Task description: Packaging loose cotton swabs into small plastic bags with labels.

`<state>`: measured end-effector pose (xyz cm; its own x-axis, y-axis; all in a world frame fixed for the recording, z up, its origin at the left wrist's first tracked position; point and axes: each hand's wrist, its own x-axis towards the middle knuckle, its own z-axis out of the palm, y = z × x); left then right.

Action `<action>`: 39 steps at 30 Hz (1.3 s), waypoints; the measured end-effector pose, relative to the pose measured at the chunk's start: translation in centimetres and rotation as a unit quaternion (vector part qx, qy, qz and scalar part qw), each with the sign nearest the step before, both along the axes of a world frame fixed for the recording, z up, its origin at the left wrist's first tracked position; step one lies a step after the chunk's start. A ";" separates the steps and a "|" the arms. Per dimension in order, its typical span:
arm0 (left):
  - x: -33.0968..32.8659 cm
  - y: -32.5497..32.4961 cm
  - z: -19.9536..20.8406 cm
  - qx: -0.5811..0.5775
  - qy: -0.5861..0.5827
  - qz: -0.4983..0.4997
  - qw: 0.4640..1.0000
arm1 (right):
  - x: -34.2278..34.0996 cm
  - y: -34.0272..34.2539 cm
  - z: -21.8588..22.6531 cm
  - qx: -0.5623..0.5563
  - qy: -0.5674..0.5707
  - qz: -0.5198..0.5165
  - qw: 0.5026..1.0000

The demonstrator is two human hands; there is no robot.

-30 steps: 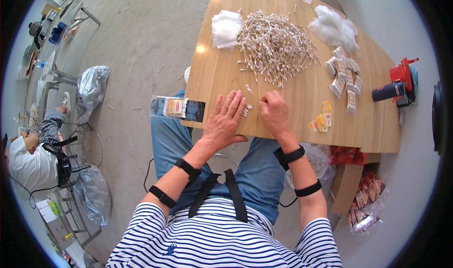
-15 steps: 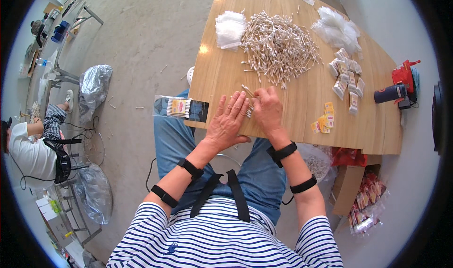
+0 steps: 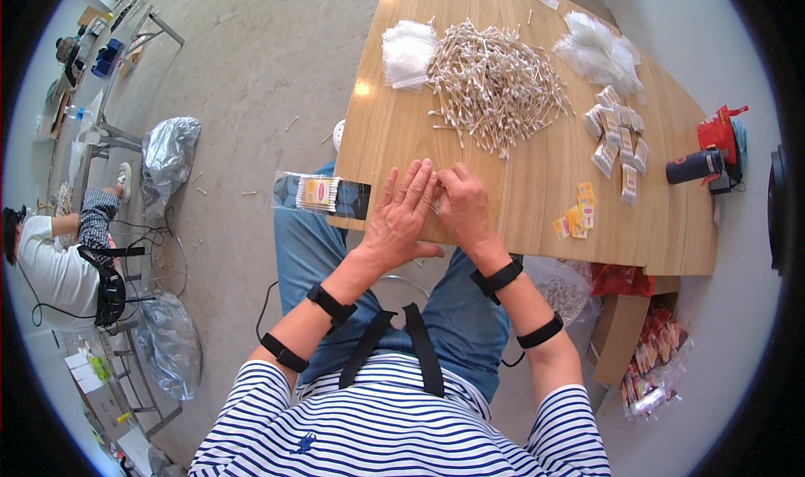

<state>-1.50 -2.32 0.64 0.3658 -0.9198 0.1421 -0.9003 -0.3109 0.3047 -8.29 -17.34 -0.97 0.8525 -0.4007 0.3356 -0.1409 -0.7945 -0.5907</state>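
My left hand (image 3: 402,213) lies flat on the wooden table near its front edge, fingers stretched out and close together. Beside it my right hand (image 3: 464,208) is closed, its curled fingers against the left fingertips. A few cotton swabs (image 3: 436,206) show as a small white bit between the hands; the rest of them is hidden. Beyond the hands spreads a large heap of loose cotton swabs (image 3: 495,83). To the left, a clear packet of swabs with a yellow label (image 3: 317,193) lies on a dark patterned piece at the table's corner.
Clear plastic bags (image 3: 409,55) lie left of the heap, more bags (image 3: 599,53) to its right. Several filled swab packets (image 3: 616,137) and yellow cards (image 3: 577,213) sit at right. A dark bottle (image 3: 694,166) stands by the wall. Another person (image 3: 63,267) sits far left.
My right hand has shifted slightly left and nearer, its fingers now tight against my left hand. The swabs that showed between and beyond the fingers are now mostly covered.
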 end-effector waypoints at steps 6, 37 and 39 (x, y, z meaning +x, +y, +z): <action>0.1 -0.2 -0.6 0.038 -0.001 -0.012 0.999 | 2.3 -2.8 1.2 -0.039 0.061 -0.160 0.984; 0.1 -0.3 -0.9 0.017 0.004 -0.001 1.000 | 3.7 -3.6 0.9 -0.228 0.103 -0.046 0.967; 0.1 -0.3 -0.9 0.014 0.005 -0.003 1.000 | 3.5 -3.2 0.7 -0.126 0.140 -0.075 0.979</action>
